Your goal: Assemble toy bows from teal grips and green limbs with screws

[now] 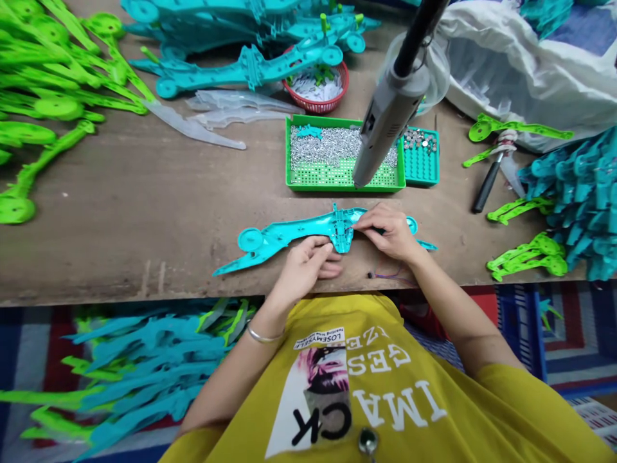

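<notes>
A turquoise plastic bow-shaped part (299, 229) lies across the table near its front edge, its ribbed middle facing up. My left hand (313, 260) is at the lower edge of that middle section, fingers curled, thumb against the part; whether it grips it is hard to tell. My right hand (388, 231) is over the right side of the middle section, with thumb and forefinger pinched on something small and thin that I cannot make out. A small dark piece with thin wires (385, 276) lies on the table below my right hand.
Beyond the part stand a green tray (344, 188) of screws and a small teal tray (421, 157). An electric screwdriver (388, 122) hangs above them. Green parts (58, 106) are heaped left, turquoise parts (578, 206) right. A hammer (488, 183) lies at right, near a white sack (511, 77).
</notes>
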`<state>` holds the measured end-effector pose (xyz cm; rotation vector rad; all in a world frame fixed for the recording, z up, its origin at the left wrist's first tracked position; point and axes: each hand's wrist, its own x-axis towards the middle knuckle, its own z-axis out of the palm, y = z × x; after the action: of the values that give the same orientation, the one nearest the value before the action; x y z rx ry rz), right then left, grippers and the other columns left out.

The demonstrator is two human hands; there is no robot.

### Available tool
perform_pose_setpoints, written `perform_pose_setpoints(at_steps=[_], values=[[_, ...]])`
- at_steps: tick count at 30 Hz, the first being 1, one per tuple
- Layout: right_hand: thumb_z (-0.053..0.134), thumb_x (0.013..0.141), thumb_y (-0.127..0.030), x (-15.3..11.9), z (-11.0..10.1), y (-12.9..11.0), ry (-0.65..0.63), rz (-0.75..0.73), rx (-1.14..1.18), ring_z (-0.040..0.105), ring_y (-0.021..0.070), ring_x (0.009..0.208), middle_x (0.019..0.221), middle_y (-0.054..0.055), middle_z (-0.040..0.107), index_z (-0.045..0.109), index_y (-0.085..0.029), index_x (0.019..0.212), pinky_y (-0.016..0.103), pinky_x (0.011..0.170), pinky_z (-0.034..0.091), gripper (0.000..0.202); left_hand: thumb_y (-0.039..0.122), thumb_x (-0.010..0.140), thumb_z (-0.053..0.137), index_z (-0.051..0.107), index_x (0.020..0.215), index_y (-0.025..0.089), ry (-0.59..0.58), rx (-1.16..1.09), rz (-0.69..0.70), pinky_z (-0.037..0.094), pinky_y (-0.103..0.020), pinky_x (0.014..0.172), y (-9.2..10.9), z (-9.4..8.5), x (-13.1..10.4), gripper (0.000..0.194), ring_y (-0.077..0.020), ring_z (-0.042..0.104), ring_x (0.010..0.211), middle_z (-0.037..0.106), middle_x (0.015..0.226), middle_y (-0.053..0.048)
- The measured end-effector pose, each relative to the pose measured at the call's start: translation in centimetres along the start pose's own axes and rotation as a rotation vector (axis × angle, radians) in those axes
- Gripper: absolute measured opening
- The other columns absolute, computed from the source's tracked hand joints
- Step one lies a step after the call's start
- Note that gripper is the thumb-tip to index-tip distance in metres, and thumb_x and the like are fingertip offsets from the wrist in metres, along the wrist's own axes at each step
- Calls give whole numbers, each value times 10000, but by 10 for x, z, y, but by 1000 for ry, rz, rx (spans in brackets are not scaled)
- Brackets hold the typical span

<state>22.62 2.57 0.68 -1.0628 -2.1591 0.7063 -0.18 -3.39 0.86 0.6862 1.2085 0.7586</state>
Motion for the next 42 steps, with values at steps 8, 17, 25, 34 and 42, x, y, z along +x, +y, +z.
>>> perform_pose_setpoints(at_steps=[8,17,25,34,42], values=[[616,943,-145,-1,3,2,-16,16,-13,743,197,941,979,32,818,788,-253,970,390,873,548,205,336,940,631,722,988,186,145,1420,555,502,-508,931,47,3,5,182,-353,628,1082,701,1048,-136],[643,950,-217,0,4,0,-1,116,64,768,201,957,1004,26,827,799,-262,979,389,904,573,164,303,959,590,719,929,205,50,1559,323,507,-560,934,56,15,16,165,-387,580,1175,651,1123,-130],[692,934,-284,3,4,-3,56,184,64,762,205,949,1002,33,822,800,-248,995,376,916,588,129,239,950,547,660,873,166,185,1562,443,528,-528,841,40,19,17,155,-405,605,1092,647,1067,-164],[693,941,-294,8,2,-10,-71,198,-53,738,214,939,988,55,811,792,-228,976,374,901,532,125,186,994,456,531,941,185,183,1412,690,492,-376,721,29,-3,26,92,-265,638,790,635,868,-98],[649,898,-143,24,1,-42,-291,276,-120,722,217,901,1010,75,799,774,-190,1044,340,847,510,198,124,911,499,549,928,208,142,1199,791,508,-358,770,29,-19,25,99,-241,652,852,651,887,-64]])
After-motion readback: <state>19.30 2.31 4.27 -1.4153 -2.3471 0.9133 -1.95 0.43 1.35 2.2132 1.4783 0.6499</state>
